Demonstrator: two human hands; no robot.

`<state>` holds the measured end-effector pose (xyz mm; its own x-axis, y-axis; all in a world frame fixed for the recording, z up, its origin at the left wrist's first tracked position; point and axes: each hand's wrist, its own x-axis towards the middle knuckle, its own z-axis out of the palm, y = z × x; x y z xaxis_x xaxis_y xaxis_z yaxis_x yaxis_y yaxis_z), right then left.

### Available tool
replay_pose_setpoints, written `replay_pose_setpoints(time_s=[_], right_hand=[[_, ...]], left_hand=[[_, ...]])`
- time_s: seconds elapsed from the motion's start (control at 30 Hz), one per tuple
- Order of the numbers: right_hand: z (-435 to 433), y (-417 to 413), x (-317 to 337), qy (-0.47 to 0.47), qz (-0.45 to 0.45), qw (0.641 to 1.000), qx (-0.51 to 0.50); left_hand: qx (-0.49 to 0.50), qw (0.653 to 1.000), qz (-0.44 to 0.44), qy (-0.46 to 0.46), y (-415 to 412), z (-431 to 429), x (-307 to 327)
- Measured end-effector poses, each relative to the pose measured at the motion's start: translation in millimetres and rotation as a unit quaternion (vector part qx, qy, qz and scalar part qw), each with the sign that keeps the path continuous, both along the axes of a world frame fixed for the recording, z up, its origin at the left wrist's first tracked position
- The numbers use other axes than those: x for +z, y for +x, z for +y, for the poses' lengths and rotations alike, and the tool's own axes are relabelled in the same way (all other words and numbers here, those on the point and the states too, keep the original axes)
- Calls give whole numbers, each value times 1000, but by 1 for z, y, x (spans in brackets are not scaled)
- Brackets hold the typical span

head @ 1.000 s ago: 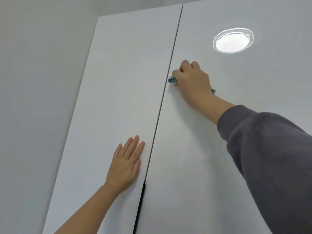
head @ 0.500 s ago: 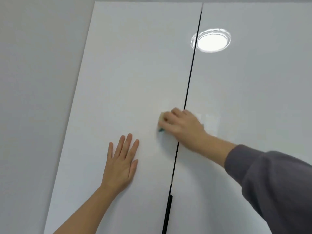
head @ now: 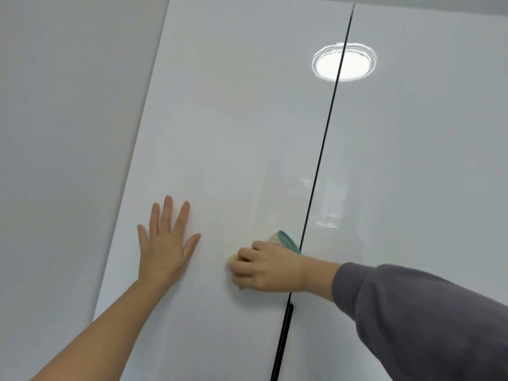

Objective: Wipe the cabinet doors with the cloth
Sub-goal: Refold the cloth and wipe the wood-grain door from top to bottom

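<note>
Two tall glossy white cabinet doors fill the view, the left door (head: 233, 133) and the right door (head: 426, 160), split by a thin dark gap. My right hand (head: 268, 266) presses a small cloth (head: 286, 239), teal and cream, against the left door just left of the gap. Most of the cloth is hidden under the fingers. My left hand (head: 165, 243) lies flat on the left door with fingers spread, a little to the left of the right hand, holding nothing.
A black handle strip (head: 284, 334) runs down the gap below my right hand. A round ceiling lamp is mirrored in the doors (head: 345, 61) high up. A plain grey wall (head: 60, 160) borders the left door.
My right hand has slid the cloth down from high on the right door, across the gap, onto the lower left door. The left hand has stayed flat on the door.
</note>
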<state>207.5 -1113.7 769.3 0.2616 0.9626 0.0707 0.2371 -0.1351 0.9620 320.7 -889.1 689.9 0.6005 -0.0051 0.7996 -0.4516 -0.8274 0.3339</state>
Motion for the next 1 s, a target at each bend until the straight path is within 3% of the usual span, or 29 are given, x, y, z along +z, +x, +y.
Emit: replay_pose_setpoints(time_s=[0.07,0.17,0.23,0.27,0.33,0.4,0.47,0.5,0.57,0.63,0.7,0.73,0.77,0.8,0.87,0.9,0.97,1.0], right_hand=[[7,8,39,13,-60,998,16],[23,22,131,244,-215,946,9],[37,24,149,391,-221,893,12],[46,27,138,410,-210,887,26],[54,35,89,340,-155,926,47],[50,31,32,175,-78,981,40],[38,24,19,55,-52,997,10],[32,21,36,38,-62,997,4],[21,17,93,119,-137,983,16],[13,7,159,295,-220,930,20],[7,-3,192,459,-212,862,20],[11,-5,188,489,-191,851,25],[16,-6,175,477,-170,861,32],[17,-5,151,424,-141,894,39],[7,-3,90,225,-43,973,38],[0,-5,66,124,-3,992,18],[-12,-8,63,13,32,999,-22],[-12,-5,80,16,20,999,-19]], left_hand=[[1,1000,1,7,-1,2,-1],[-7,1000,5,8,-2,3,0],[-3,1000,11,18,-2,5,0],[1,1000,10,23,-1,7,1],[0,999,11,36,-1,11,1],[-1,999,7,50,-1,15,1],[-2,998,8,58,-3,19,4],[-1,999,11,52,-5,19,7],[3,1000,4,21,-10,15,16],[-2,1000,-10,-11,-15,6,29],[-13,999,-25,-23,-17,-6,45],[-15,999,-23,-22,-18,-10,51],[-11,1000,-17,-18,-18,-15,57],[-2,1000,-12,-11,-17,-19,59],[14,1000,-10,-9,-16,-21,59],[16,1000,-12,-12,-15,-22,59],[18,1000,-12,-11,-14,-22,56],[17,1000,-10,-13,-13,-21,55]])
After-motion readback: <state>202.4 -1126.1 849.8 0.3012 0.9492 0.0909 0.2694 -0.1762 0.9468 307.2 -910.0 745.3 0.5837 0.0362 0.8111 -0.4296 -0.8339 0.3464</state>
